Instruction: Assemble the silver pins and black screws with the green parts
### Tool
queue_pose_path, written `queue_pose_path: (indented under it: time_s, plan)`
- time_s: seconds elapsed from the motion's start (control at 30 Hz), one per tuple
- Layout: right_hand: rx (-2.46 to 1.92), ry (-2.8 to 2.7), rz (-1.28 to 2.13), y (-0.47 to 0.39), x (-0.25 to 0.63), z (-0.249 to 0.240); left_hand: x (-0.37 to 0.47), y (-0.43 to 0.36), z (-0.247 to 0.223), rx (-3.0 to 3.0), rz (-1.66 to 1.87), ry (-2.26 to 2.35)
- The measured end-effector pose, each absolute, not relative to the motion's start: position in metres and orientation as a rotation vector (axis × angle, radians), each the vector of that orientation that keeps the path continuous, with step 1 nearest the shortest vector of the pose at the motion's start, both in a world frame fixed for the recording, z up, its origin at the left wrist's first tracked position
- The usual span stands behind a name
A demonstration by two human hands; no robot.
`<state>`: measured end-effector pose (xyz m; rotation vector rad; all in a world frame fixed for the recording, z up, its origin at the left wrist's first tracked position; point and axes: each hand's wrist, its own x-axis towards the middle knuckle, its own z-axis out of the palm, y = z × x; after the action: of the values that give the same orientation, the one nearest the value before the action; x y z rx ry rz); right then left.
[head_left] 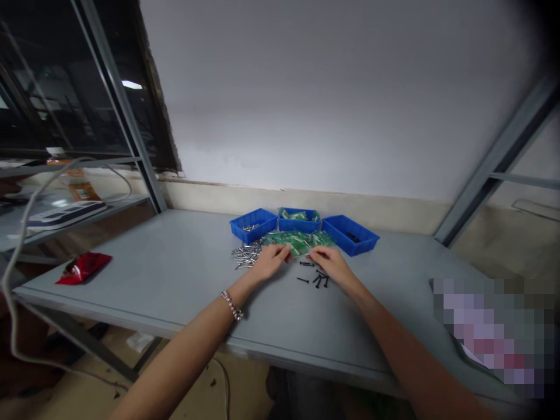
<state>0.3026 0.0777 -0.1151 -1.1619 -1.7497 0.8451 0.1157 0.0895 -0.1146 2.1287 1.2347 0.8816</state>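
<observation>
My left hand [273, 260] and my right hand [331, 263] face each other at the middle of the table, fingers closed in a pinch. Between them is the near edge of a clear plastic bag [298, 252] with green on it; its contents are too small to make out. More green plastic bags [324, 238] lie in a pile just behind. Left of my left hand is a heap of silvery screws [247, 255]. Several black screws [321, 279] lie loose under and beside my right hand.
Three blue bins stand at the back: a left bin [236, 230] with silvery screws, a middle bin [286, 224] with green bags, a right bin [365, 245] with dark pieces. A red packet [84, 268] lies left. A blurred-out item [490, 332] lies right. A white cable [15, 274] hangs left.
</observation>
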Motion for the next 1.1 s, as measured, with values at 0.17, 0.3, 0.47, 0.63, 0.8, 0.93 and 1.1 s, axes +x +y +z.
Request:
queue_pose_path:
  time_s: [0.17,0.3,0.47,0.63,0.8,0.93,1.1]
  plan:
    - [-1.199,-1.745,0.803,0.0768,0.3028,-0.1134,0.1143,0.0904,-0.1132,2.039,0.961,1.292]
    - [-1.185,-1.747,0.794,0.077,0.3025,-0.1134,0.1144,0.0891,-0.1123,2.038,0.906,1.272]
    - [-1.169,-1.751,0.764,0.0788,0.3026,-0.1152,0.1165,0.0867,-0.1123,2.069,0.825,1.293]
    - [-1.167,-1.746,0.746,0.0808,0.303,-0.1173,0.1156,0.0867,-0.112,2.042,0.845,1.352]
    - [-1.168,-1.771,0.718,0.0809,0.3036,-0.1178,0.1159,0.0895,-0.1156,1.991,0.839,1.242]
    - [-1.154,-1.779,0.713,0.0809,0.3041,-0.1183,0.118,0.0884,-0.1153,1.952,0.839,1.157]
    - [-1.14,-1.757,0.726,0.0818,0.3039,-0.1198,0.1197,0.0857,-0.1122,1.943,0.818,1.133]
